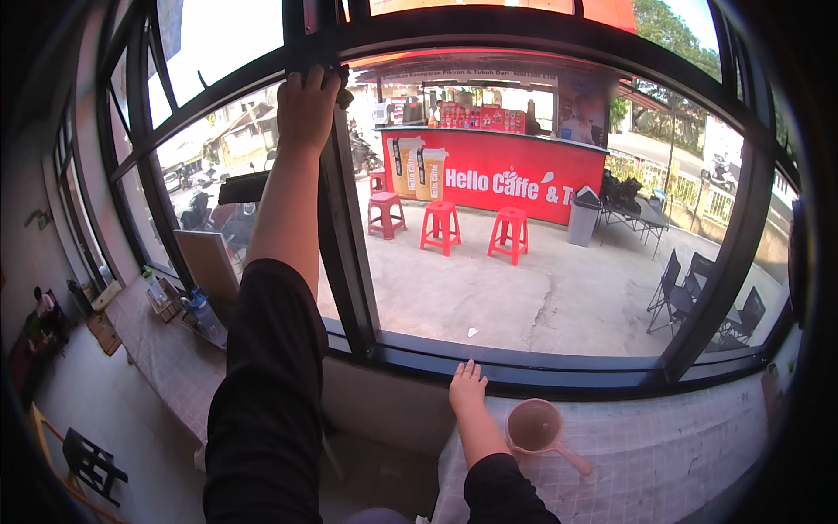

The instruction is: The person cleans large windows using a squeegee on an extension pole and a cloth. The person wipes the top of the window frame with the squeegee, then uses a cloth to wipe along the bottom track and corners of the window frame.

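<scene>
My left hand (307, 103) is raised high to the upper corner of the large window, at the black frame (345, 253). Its fingers are curled over a dark bunched cloth (346, 91), which is pressed against the frame and mostly covered by the hand. Lower down, my right hand (469, 389) lies with fingers stretched out at the edge of the dark window sill (524, 371), holding nothing. Just right of that hand, a pink water dipper (534, 425) stands on a tiled ledge, its handle pointing toward the lower right.
A tiled counter (166, 349) on the left bears a blue-capped bottle (201, 307), a small rack and a brown board (209, 262). A black stool (92, 463) stands at lower left. Beyond the glass are red stools (441, 229), a red stall (515, 175), a grey bin (583, 218) and folding chairs.
</scene>
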